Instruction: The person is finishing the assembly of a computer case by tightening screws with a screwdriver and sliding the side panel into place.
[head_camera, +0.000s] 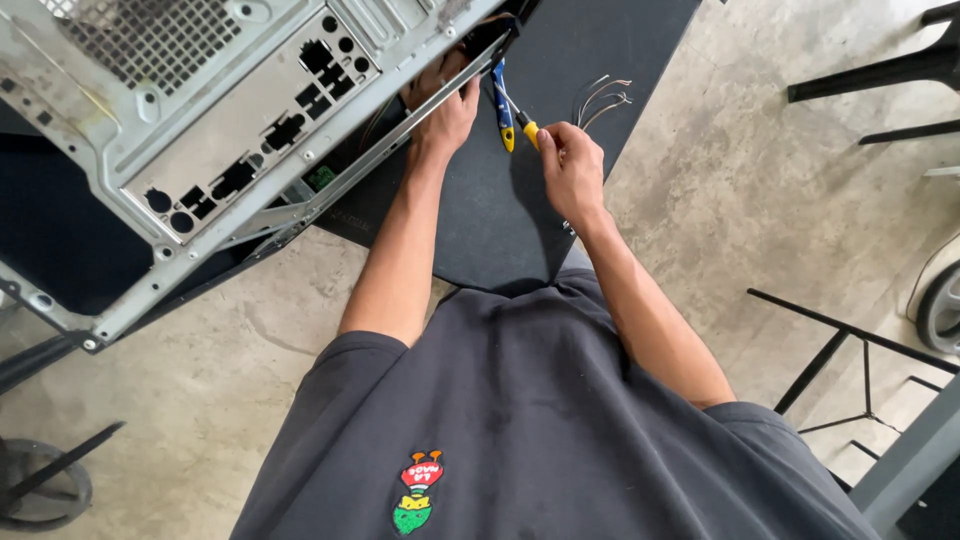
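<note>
At the open edge of the grey computer case (200, 130), your left hand (447, 118) grips the frame while your right hand (572, 165) clasps the yellow-handled screwdriver (515, 118), its shaft angled up-left toward the case, nearer your right.

I note a mottled grey concrete floor (780, 190) in flat daylight. Right of the black table (500, 220): dark chair legs (880, 70), a thin black metal frame (850, 350).
</note>
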